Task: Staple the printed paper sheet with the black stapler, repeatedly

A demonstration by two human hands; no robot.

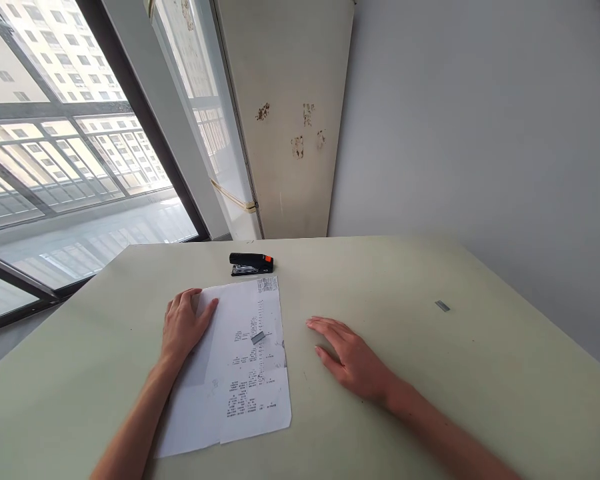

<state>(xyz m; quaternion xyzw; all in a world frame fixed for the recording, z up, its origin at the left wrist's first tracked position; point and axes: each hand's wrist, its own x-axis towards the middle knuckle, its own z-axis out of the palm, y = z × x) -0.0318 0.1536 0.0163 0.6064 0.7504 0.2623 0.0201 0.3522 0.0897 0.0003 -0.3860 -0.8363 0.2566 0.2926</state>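
Printed paper sheets [250, 400] lie on the table, overlapping, with text running along the right part. My left hand [186, 323] rests on their left edge, thumb spread away from the fingers. A small grey strip of staples [258, 338] sits on top of the printed sheet. My right hand [347, 357] lies on the bare tabletop to the right of the paper, fingers stretched out and holding nothing. Just beyond the top of the sheets stands a black stapler [251, 264] with an orange-red mark at its right end.
Another grey staple strip [443, 306] lies on the pale table [380, 273] at the right. A grey wall [480, 133] borders the table's right side. Behind are a stained cream panel [295, 180] and, to the left, a large window with railings [95, 160].
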